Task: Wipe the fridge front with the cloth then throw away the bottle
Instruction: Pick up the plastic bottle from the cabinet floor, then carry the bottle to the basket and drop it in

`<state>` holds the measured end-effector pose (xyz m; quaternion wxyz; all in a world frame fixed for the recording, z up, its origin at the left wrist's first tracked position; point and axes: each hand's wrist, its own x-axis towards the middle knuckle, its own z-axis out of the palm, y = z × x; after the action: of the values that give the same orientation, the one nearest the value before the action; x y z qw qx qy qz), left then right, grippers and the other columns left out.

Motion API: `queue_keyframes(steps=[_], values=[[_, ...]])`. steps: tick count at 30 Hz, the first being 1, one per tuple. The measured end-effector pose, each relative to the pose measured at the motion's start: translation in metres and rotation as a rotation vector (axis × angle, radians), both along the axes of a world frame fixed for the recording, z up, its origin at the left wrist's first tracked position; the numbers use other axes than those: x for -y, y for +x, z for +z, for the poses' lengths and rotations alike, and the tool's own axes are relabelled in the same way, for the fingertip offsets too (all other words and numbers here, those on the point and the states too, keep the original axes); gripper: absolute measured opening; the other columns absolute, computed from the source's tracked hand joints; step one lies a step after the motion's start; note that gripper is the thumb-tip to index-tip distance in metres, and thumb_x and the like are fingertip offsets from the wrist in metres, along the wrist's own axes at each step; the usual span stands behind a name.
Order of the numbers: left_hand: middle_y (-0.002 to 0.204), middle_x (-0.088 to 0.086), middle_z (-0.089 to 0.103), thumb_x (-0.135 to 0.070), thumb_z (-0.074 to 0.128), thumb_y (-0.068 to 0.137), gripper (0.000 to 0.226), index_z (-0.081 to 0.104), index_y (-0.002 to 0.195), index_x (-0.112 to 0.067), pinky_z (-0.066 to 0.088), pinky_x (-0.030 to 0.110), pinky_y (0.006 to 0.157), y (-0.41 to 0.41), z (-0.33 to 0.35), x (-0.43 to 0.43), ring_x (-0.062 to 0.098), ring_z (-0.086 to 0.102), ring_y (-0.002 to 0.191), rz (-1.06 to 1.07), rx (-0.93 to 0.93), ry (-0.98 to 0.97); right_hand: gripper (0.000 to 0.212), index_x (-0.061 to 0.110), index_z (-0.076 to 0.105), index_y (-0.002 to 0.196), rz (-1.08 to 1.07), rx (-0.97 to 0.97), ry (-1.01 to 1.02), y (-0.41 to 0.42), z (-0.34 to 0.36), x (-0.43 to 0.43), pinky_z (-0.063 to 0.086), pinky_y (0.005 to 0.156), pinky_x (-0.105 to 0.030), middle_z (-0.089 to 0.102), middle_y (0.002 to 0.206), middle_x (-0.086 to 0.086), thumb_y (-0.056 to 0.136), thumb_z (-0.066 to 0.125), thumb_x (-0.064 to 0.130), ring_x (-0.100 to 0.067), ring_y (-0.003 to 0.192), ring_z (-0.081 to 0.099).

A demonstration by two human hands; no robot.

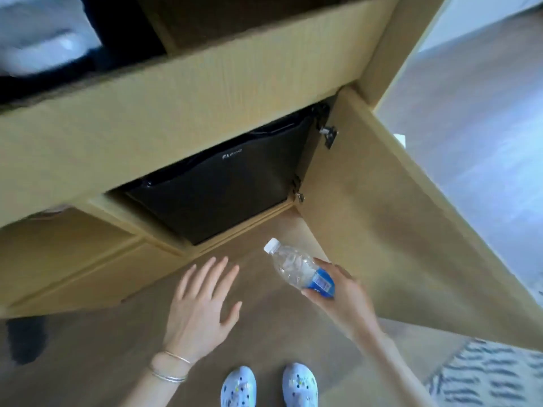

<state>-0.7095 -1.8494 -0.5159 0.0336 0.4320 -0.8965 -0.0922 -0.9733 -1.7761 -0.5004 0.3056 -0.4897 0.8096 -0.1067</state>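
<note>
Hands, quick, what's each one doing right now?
Left hand: open, fingers spread, holding nothing.
Right hand: gripping the plastic bottle by its lower, blue-labelled end.

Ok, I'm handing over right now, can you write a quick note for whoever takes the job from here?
Left grip: open, fingers spread, holding nothing, above the floor.
Right grip: holds the bottle by its blue-labelled lower end, cap on.
Fridge: black, looks closed; the cabinet door stands open on its right.
Cloth: not in view, so wiping may be finished, but that cannot be confirmed.
To do: throw the bottle away; no bin is visible.
</note>
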Motion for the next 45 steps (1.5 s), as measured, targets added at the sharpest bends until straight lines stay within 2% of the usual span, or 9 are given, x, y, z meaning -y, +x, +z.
queue_keyframes(steps=[5, 10, 16, 20, 25, 31, 37, 41, 45], values=[[0.138, 0.006, 0.058, -0.047, 0.047, 0.086, 0.057, 0.060, 0.133, -0.018, 0.036, 0.047, 0.107, -0.014, 0.157, -0.013, 0.028, 0.055, 0.126, -0.066, -0.041, -0.031, 0.057, 0.044, 0.047, 0.127, -0.059, -0.018, -0.081, 0.009, 0.160, -0.032, 0.041, 0.074, -0.018, 0.055, 0.117, 0.025, 0.075, 0.068, 0.053, -0.003, 0.100, 0.057], [0.135, 0.006, 0.060, -0.047, 0.049, 0.086, 0.055, 0.060, 0.132, -0.018, 0.036, 0.048, 0.107, -0.027, 0.286, -0.021, 0.028, 0.054, 0.127, -0.175, -0.087, -0.103, 0.061, 0.042, 0.042, 0.133, -0.055, -0.085, -0.140, 0.012, 0.296, -0.055, 0.041, 0.074, -0.017, 0.053, 0.118, 0.024, 0.078, 0.065, 0.054, -0.002, 0.102, 0.055], [0.136, 0.006, 0.060, -0.049, 0.047, 0.087, 0.055, 0.061, 0.132, -0.019, 0.034, 0.047, 0.107, -0.042, 0.365, -0.029, 0.026, 0.055, 0.126, -0.307, -0.118, -0.173, 0.062, 0.043, 0.038, 0.136, -0.073, -0.149, -0.184, 0.004, 0.385, -0.072, 0.045, 0.083, -0.023, 0.052, 0.128, 0.020, 0.080, 0.063, 0.053, -0.007, 0.112, 0.053], [0.137, 0.007, 0.060, -0.050, 0.047, 0.088, 0.056, 0.060, 0.133, -0.019, 0.033, 0.047, 0.108, -0.059, 0.383, -0.026, 0.026, 0.055, 0.127, -0.390, -0.102, -0.218, 0.063, 0.042, 0.038, 0.137, -0.167, -0.170, -0.235, -0.015, 0.409, -0.093, 0.048, 0.084, -0.029, 0.055, 0.126, 0.016, 0.080, 0.064, 0.050, -0.010, 0.109, 0.055], [0.136, 0.007, 0.060, -0.050, 0.044, 0.089, 0.056, 0.060, 0.133, -0.018, 0.034, 0.048, 0.106, -0.099, 0.389, -0.041, 0.027, 0.055, 0.127, -0.485, -0.109, -0.219, 0.062, 0.051, 0.029, 0.137, -0.230, -0.184, -0.150, -0.042, 0.408, -0.132, 0.045, 0.072, -0.022, 0.054, 0.118, 0.018, 0.083, 0.059, 0.051, -0.007, 0.100, 0.054], [0.136, 0.007, 0.059, -0.049, 0.044, 0.088, 0.056, 0.059, 0.133, -0.020, 0.033, 0.048, 0.107, -0.168, 0.386, -0.074, 0.027, 0.055, 0.127, -0.542, -0.084, -0.161, 0.062, 0.057, 0.027, 0.135, -0.348, -0.148, -0.076, -0.092, 0.396, -0.184, 0.048, 0.070, -0.019, 0.052, 0.121, 0.023, 0.082, 0.061, 0.054, -0.001, 0.099, 0.054], [0.137, 0.006, 0.058, -0.051, 0.044, 0.087, 0.056, 0.056, 0.134, -0.022, 0.039, 0.046, 0.108, -0.263, 0.395, -0.111, 0.026, 0.054, 0.127, -0.600, -0.068, -0.130, 0.060, 0.055, 0.027, 0.136, -0.375, -0.177, -0.042, -0.175, 0.412, -0.232, 0.043, 0.065, -0.015, 0.050, 0.122, 0.025, 0.084, 0.057, 0.056, 0.001, 0.099, 0.052], [0.136, 0.007, 0.058, -0.050, 0.047, 0.087, 0.056, 0.056, 0.134, -0.021, 0.033, 0.044, 0.106, -0.333, 0.402, -0.134, 0.026, 0.054, 0.127, -0.622, -0.121, -0.166, 0.060, 0.055, 0.026, 0.136, -0.377, -0.177, -0.055, -0.240, 0.427, -0.258, 0.049, 0.069, -0.020, 0.050, 0.123, 0.024, 0.085, 0.057, 0.055, 0.001, 0.098, 0.052], [0.136, 0.007, 0.058, -0.048, 0.047, 0.087, 0.054, 0.058, 0.133, -0.021, 0.033, 0.045, 0.106, -0.398, 0.414, -0.152, 0.026, 0.052, 0.126, -0.586, -0.188, -0.189, 0.060, 0.055, 0.027, 0.135, -0.390, -0.214, -0.092, -0.301, 0.446, -0.274, 0.050, 0.070, -0.020, 0.049, 0.125, 0.025, 0.084, 0.057, 0.056, 0.002, 0.097, 0.052]])
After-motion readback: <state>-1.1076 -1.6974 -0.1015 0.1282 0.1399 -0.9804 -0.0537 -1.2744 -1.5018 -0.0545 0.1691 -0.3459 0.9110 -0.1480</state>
